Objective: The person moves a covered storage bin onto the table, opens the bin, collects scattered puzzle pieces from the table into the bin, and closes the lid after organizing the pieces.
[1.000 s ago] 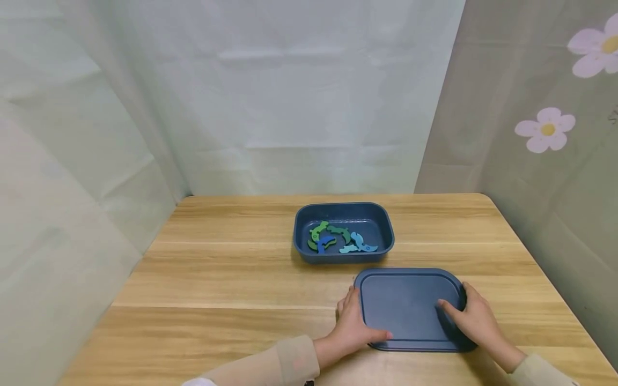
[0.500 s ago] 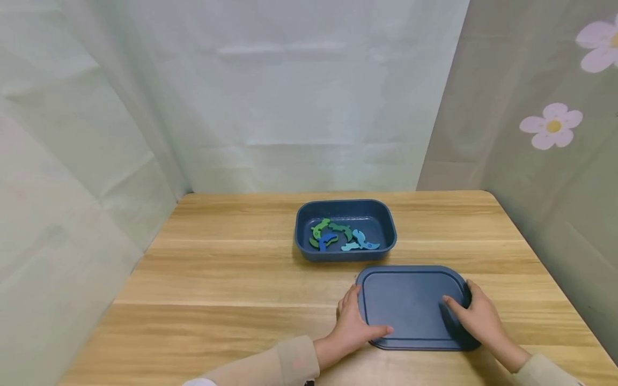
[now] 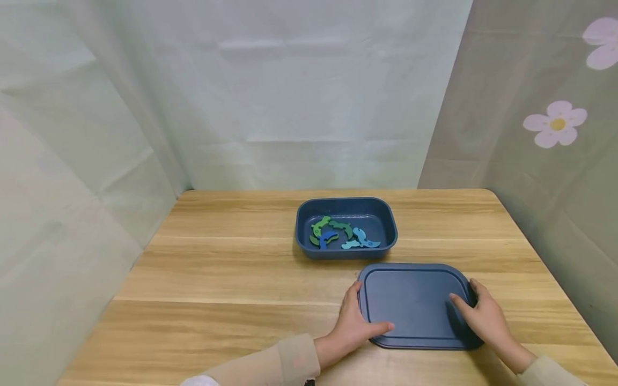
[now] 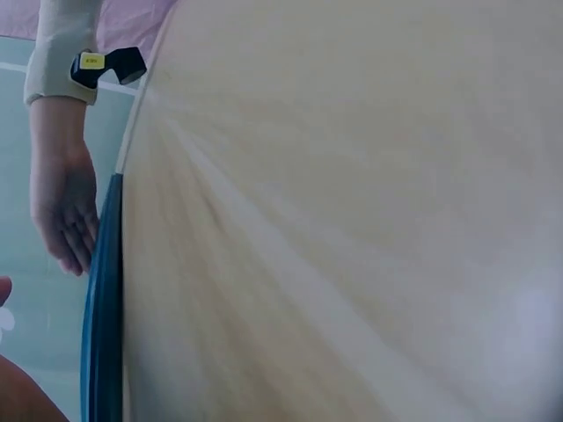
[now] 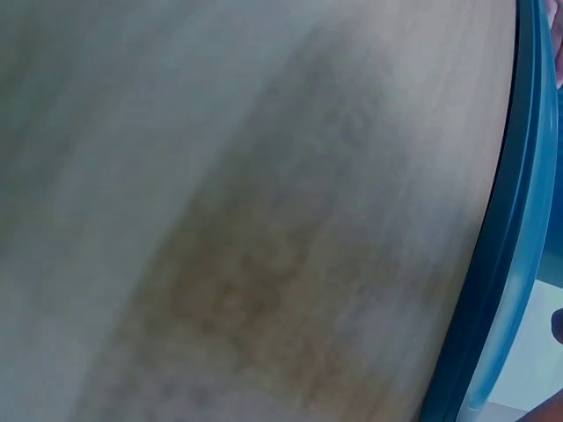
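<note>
Both hands keep their hold on the lid (image 3: 410,303), which lies flat near the table's (image 3: 232,279) front edge, right of centre. The left hand (image 3: 354,327) grips its left edge, thumb on top; the right hand (image 3: 483,319) has slid slightly rightward along the right edge, thumb still on top. The box (image 3: 346,206) with foam pieces (image 3: 340,236) sits unchanged just behind the lid.

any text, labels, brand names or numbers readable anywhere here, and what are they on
No readable text in any view.
Small yellow tag on the black band at the beige sleeve cuff: bears dark marks, too small and blurred to read.
Dark blue rectangular plastic lid, gripped by the left hand and right hand: no lettering visible.
Dark blue plastic container holding green and blue curved pieces: no lettering visible.
</note>
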`<state>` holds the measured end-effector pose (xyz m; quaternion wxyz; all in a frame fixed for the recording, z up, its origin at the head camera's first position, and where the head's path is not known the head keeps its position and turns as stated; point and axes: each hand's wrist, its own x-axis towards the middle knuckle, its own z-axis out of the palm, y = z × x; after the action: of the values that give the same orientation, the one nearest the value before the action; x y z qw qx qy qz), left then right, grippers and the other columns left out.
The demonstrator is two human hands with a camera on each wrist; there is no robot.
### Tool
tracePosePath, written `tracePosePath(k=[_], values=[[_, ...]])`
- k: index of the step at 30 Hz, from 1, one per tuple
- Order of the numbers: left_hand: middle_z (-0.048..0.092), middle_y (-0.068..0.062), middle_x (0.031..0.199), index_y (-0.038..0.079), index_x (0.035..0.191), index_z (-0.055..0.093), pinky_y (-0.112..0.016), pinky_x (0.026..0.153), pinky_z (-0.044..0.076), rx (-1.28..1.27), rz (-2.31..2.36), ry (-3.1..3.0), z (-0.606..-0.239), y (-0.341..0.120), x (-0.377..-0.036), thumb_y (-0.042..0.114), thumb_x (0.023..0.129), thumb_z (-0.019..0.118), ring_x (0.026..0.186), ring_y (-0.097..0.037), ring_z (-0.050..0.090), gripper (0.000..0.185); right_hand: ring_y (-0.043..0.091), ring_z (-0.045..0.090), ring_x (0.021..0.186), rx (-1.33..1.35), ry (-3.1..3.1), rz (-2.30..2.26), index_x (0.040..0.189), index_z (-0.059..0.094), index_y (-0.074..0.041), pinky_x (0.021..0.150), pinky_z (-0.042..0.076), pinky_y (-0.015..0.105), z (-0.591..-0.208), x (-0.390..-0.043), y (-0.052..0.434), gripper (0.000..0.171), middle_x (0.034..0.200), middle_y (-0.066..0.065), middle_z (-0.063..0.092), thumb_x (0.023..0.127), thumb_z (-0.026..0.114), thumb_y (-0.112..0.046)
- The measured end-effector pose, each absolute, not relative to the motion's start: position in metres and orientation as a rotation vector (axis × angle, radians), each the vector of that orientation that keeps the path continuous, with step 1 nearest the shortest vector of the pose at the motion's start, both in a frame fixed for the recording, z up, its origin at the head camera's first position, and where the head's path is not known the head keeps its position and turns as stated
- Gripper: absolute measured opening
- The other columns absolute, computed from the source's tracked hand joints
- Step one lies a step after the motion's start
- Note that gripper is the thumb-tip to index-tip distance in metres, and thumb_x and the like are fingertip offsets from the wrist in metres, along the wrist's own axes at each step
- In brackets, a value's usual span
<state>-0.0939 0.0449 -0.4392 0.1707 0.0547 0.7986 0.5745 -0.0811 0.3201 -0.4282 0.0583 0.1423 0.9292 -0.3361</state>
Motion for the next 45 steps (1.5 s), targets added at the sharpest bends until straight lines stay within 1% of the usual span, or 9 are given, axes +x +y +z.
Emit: tracePosePath(k=[5, 9, 15, 20, 26, 32, 38, 45], values=[[0.025, -0.018, 0.151, 0.004, 0.147, 0.022, -0.058, 0.11, 0.026, 0.156, 1.663, 2.259, -0.437, 0.044, -0.093, 0.026, 0.069, 0.085, 0.137, -0.035, 0.028, 0.102, 0.055, 0.02, 0.133, 0.449, 2.787, -1.07, 0.142, 0.011, 0.021, 0.109, 0.021, 0.06, -0.427, -0.082, 0.32, 0.082, 0.143, 0.043, 0.018, 0.096, 0.05, -0.035], [0.022, -0.017, 0.153, 0.004, 0.147, 0.021, -0.058, 0.11, 0.025, 0.178, 1.687, 2.263, -0.433, 0.042, -0.092, 0.025, 0.069, 0.084, 0.139, -0.035, 0.025, 0.102, 0.056, 0.025, 0.13, 0.432, 2.818, -1.129, 0.141, 0.014, 0.021, 0.107, 0.025, 0.061, -0.428, -0.08, 0.319, 0.079, 0.143, 0.043, 0.021, 0.097, 0.05, -0.034], [0.021, -0.017, 0.154, 0.005, 0.148, 0.02, -0.058, 0.11, 0.024, 0.209, 1.72, 2.267, -0.429, 0.04, -0.089, 0.025, 0.07, 0.083, 0.14, -0.034, 0.024, 0.101, 0.057, 0.032, 0.126, 0.429, 2.896, -1.213, 0.139, 0.021, 0.021, 0.102, 0.032, 0.06, -0.428, -0.076, 0.315, 0.071, 0.14, 0.043, 0.028, 0.097, 0.052, -0.026], [0.019, -0.015, 0.155, 0.006, 0.148, 0.019, -0.057, 0.112, 0.022, 0.223, 1.733, 2.264, -0.426, 0.04, -0.089, 0.027, 0.072, 0.081, 0.142, -0.032, 0.021, 0.101, 0.057, 0.034, 0.125, 0.462, 2.923, -1.263, 0.139, 0.023, 0.019, 0.102, 0.032, 0.06, -0.423, -0.074, 0.313, 0.068, 0.139, 0.042, 0.031, 0.097, 0.052, -0.025], [0.016, -0.012, 0.157, 0.009, 0.149, 0.019, -0.058, 0.111, 0.022, 0.256, 1.725, 2.286, -0.42, 0.037, -0.09, 0.03, 0.073, 0.08, 0.143, -0.031, 0.02, 0.1, 0.056, 0.033, 0.127, 0.488, 2.913, -1.315, 0.141, 0.021, 0.017, 0.102, 0.032, 0.06, -0.415, -0.075, 0.311, 0.069, 0.141, 0.04, 0.03, 0.097, 0.051, -0.027], [0.016, -0.014, 0.157, 0.007, 0.149, 0.019, -0.058, 0.111, 0.023, 0.336, 1.761, 2.309, -0.417, 0.03, -0.094, 0.027, 0.074, 0.079, 0.143, -0.032, 0.02, 0.098, 0.056, 0.033, 0.127, 0.477, 2.909, -1.349, 0.142, 0.021, 0.017, 0.102, 0.032, 0.06, -0.411, -0.077, 0.309, 0.069, 0.141, 0.04, 0.03, 0.097, 0.051, -0.026], [0.015, -0.012, 0.158, 0.006, 0.15, 0.018, -0.056, 0.112, 0.023, 0.368, 1.797, 2.321, -0.407, 0.023, -0.102, 0.026, 0.074, 0.078, 0.143, -0.029, 0.019, 0.099, 0.055, 0.033, 0.128, 0.437, 2.9, -1.377, 0.143, 0.021, 0.015, 0.102, 0.032, 0.059, -0.404, -0.084, 0.304, 0.07, 0.142, 0.039, 0.03, 0.098, 0.051, -0.028], [0.013, -0.013, 0.158, 0.004, 0.149, 0.018, -0.057, 0.111, 0.023, 0.417, 1.785, 2.354, -0.402, 0.013, -0.109, 0.025, 0.074, 0.079, 0.144, -0.031, 0.018, 0.099, 0.052, 0.037, 0.127, 0.381, 2.933, -1.362, 0.143, 0.023, 0.014, 0.1, 0.034, 0.056, -0.391, -0.091, 0.3, 0.067, 0.142, 0.038, 0.032, 0.098, 0.051, -0.027]])
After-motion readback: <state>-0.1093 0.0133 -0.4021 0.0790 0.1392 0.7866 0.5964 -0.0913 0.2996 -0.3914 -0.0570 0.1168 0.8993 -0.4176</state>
